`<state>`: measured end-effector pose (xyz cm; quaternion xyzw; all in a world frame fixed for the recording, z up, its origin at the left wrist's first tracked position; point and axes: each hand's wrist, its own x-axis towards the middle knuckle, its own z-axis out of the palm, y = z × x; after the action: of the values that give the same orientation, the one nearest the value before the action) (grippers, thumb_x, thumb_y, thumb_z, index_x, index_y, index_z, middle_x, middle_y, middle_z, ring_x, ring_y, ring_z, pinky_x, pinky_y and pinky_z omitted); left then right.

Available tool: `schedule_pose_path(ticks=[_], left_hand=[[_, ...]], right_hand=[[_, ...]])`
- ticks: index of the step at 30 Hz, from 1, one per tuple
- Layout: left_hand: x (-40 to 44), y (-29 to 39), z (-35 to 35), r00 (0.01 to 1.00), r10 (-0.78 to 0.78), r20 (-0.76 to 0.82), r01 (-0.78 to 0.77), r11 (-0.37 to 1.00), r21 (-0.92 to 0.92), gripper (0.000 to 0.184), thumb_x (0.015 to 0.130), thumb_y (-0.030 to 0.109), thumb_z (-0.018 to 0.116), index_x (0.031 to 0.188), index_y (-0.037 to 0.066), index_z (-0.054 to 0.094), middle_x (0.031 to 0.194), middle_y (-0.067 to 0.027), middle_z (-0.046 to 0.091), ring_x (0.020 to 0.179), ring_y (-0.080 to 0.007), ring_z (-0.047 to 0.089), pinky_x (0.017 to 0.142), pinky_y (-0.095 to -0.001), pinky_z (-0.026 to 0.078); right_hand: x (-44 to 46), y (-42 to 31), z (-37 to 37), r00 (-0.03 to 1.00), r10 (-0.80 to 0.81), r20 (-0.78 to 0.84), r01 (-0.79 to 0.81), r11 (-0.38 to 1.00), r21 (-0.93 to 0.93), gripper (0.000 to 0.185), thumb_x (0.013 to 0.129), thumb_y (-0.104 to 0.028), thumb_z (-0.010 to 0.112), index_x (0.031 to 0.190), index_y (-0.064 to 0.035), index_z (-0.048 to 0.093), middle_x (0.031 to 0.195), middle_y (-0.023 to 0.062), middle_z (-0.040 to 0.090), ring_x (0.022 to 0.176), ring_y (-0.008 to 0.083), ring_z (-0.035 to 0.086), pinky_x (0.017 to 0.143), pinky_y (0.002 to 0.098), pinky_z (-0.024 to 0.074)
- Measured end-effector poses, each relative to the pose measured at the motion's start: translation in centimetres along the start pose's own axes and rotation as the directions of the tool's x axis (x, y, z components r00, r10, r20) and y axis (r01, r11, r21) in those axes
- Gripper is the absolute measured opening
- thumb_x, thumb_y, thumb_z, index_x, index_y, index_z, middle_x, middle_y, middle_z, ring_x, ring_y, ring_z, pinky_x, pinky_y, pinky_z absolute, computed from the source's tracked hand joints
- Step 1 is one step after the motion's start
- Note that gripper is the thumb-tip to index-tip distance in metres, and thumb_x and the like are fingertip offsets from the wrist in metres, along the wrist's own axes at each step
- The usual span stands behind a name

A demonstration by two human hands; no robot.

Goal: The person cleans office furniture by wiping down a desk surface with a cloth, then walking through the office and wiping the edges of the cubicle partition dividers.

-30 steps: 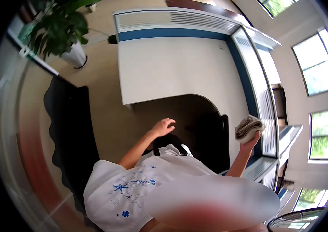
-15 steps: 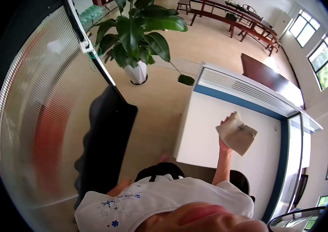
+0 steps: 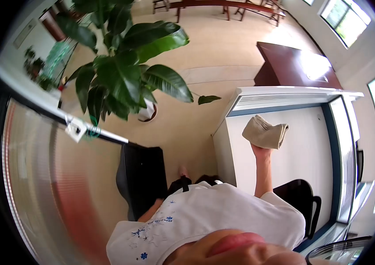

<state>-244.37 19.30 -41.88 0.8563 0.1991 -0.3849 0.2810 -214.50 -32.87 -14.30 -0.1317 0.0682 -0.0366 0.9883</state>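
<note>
A folded beige cloth (image 3: 265, 133) is held up by my right hand (image 3: 261, 151), whose fingers are mostly hidden beneath it. The arm reaches forward over the white desk (image 3: 302, 161), and the cloth appears above the desktop, apart from its blue-edged partition. On the other side, a short stretch of my left arm (image 3: 151, 210) shows beside the white shirt, close to a black panel-like object (image 3: 145, 176). The fingers of my left hand cannot be made out.
A large leafy plant (image 3: 121, 77) in a white pot (image 3: 147, 111) stands ahead on the left. Black chair (image 3: 297, 194) at the desk, right. A ribbed translucent panel (image 3: 59, 185) runs along the left. Beyond the desk are a dark red cabinet (image 3: 280, 66) and wooden benches (image 3: 205, 3).
My right hand has brought the cloth from beside the right-hand partition to above the desktop. My left hand has dropped back from the front of my body. The view has swung towards the plant.
</note>
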Motion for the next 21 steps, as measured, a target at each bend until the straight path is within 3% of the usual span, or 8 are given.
schedule_pose_path(ticks=[2, 4, 11, 14, 16, 17, 18, 21], left_hand=[[8.9, 3.6, -6.8, 0.998, -0.048, -0.049, 0.042, 0.993, -0.113, 0.040, 0.096, 0.038, 0.051, 0.113, 0.006, 0.067, 0.120, -0.0226, 0.068, 0.112, -0.0422, 0.064, 0.094, -0.0507, 0.052], [15.8, 10.3, -13.2, 0.942, 0.237, -0.237, -0.262, 0.962, -0.081, 0.040, 0.098, 0.043, 0.050, 0.113, 0.010, 0.067, 0.117, -0.0194, 0.070, 0.111, -0.0404, 0.065, 0.093, -0.0503, 0.052], [31.9, 37.1, -25.3, 0.767, 0.627, -0.137, -0.637, 0.719, -0.278, 0.024, 0.102, 0.030, 0.057, 0.092, 0.008, 0.059, 0.072, 0.0022, 0.060, 0.066, -0.0099, 0.055, 0.060, -0.0283, 0.046], [35.3, 43.0, -25.0, 0.612, 0.788, 0.066, -0.248, 0.270, -0.930, 0.026, 0.102, 0.029, 0.056, 0.089, 0.007, 0.060, 0.072, 0.0012, 0.061, 0.064, -0.0113, 0.055, 0.058, -0.0280, 0.045], [36.2, 44.4, -24.7, 0.592, 0.805, 0.031, -0.679, 0.519, -0.519, 0.025, 0.101, 0.028, 0.056, 0.087, 0.007, 0.059, 0.073, -0.0010, 0.063, 0.066, -0.0130, 0.057, 0.058, -0.0297, 0.045], [38.5, 42.0, -21.9, 0.670, 0.741, 0.052, -0.642, 0.613, -0.460, 0.023, 0.099, 0.026, 0.056, 0.088, 0.006, 0.062, 0.074, -0.0039, 0.065, 0.068, -0.0170, 0.061, 0.060, -0.0333, 0.047], [38.4, 41.1, -20.3, 0.740, 0.669, 0.072, -0.593, 0.699, -0.401, 0.021, 0.098, 0.024, 0.057, 0.089, 0.006, 0.064, 0.075, -0.0069, 0.066, 0.070, -0.0210, 0.064, 0.062, -0.0368, 0.050], [39.1, 42.1, -22.1, 0.453, 0.816, 0.359, -0.890, 0.436, 0.131, 0.021, 0.094, 0.027, 0.061, 0.095, 0.009, 0.072, 0.086, -0.0155, 0.072, 0.082, -0.0307, 0.071, 0.072, -0.0409, 0.055]], right_hand=[[0.6, 1.0, 0.8, 0.995, -0.078, -0.066, 0.079, 0.997, 0.007, 0.047, 0.095, -0.051, 0.062, 0.123, -0.0132, 0.064, 0.129, 0.0104, 0.065, 0.122, 0.0328, 0.059, 0.107, 0.0542, 0.0465], [1.6, 1.8, 2.1, 0.981, -0.146, -0.125, 0.151, 0.988, 0.032, 0.044, 0.096, -0.050, 0.061, 0.120, -0.0135, 0.064, 0.123, 0.0087, 0.067, 0.117, 0.0309, 0.062, 0.104, 0.0524, 0.0497], [9.7, 2.0, 1.0, 0.778, -0.483, -0.402, 0.447, 0.875, -0.187, 0.059, 0.098, -0.063, 0.047, 0.126, -0.0130, 0.061, 0.125, 0.0105, 0.066, 0.117, 0.0312, 0.061, 0.103, 0.0511, 0.0497], [16.0, 2.3, -2.0, 0.742, -0.569, -0.354, 0.450, 0.815, -0.366, 0.074, 0.099, -0.069, 0.042, 0.148, -0.0140, 0.045, 0.138, 0.0077, 0.057, 0.126, 0.0258, 0.055, 0.109, 0.0459, 0.0451], [20.7, 4.2, -0.5, 0.627, -0.664, -0.408, 0.339, 0.704, -0.624, 0.076, 0.099, -0.067, 0.046, 0.149, -0.0107, 0.044, 0.139, 0.0081, 0.057, 0.130, 0.0266, 0.053, 0.113, 0.0420, 0.0401], [23.0, 4.8, -1.6, 0.622, -0.699, -0.354, 0.267, 0.614, -0.742, 0.077, 0.095, -0.060, 0.061, 0.146, -0.0058, 0.045, 0.142, 0.0127, 0.054, 0.132, 0.0275, 0.052, 0.112, 0.0414, 0.0395], [24.2, 6.6, -2.5, 0.427, -0.778, -0.461, 0.059, 0.533, -0.844, 0.079, 0.087, -0.051, 0.077, 0.140, 0.0004, 0.047, 0.139, 0.0164, 0.054, 0.128, 0.0279, 0.053, 0.110, 0.0417, 0.0409], [24.4, 6.3, 1.8, 0.271, -0.822, -0.501, 0.009, 0.523, -0.852, 0.084, 0.078, -0.047, 0.085, 0.132, 0.0053, 0.049, 0.128, 0.0181, 0.056, 0.121, 0.0306, 0.056, 0.104, 0.0439, 0.0444]])
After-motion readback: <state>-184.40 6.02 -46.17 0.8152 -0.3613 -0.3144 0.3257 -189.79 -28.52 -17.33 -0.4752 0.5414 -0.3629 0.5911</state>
